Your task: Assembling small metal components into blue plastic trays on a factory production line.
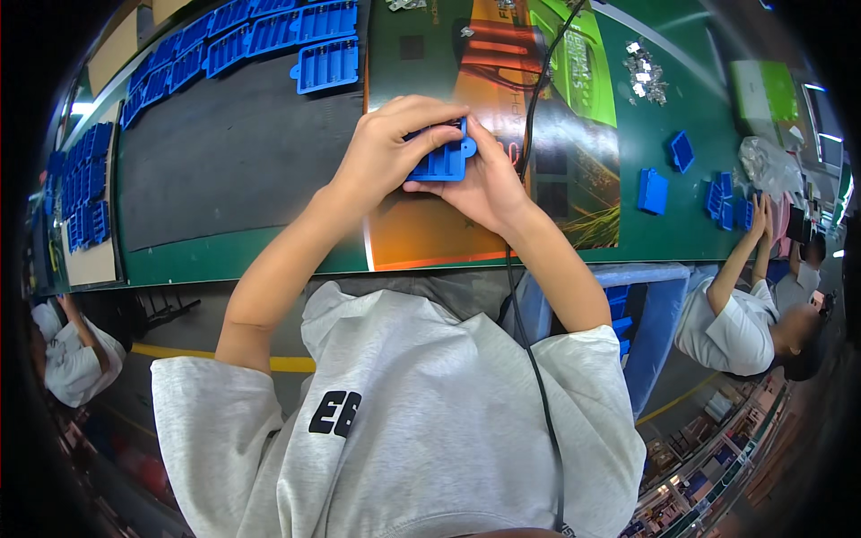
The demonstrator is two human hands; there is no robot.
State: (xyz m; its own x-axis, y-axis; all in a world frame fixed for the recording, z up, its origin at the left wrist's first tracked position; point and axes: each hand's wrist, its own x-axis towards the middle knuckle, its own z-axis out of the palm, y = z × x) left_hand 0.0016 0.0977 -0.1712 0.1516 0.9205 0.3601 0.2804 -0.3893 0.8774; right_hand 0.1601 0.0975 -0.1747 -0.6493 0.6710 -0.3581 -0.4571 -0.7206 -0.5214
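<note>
The right hand's [489, 184] fingers clamp the compartmented blue tray [441, 165] over the printed sheet [421, 235], apparently to steady it, while the left hand's [390, 139] fingers close around its far side, perhaps for control.

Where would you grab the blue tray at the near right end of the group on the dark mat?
Probably by its left and right walls, from above and the near side: the tray lies open side up, another tray sits close behind it, and its near side faces only the mat.
</note>
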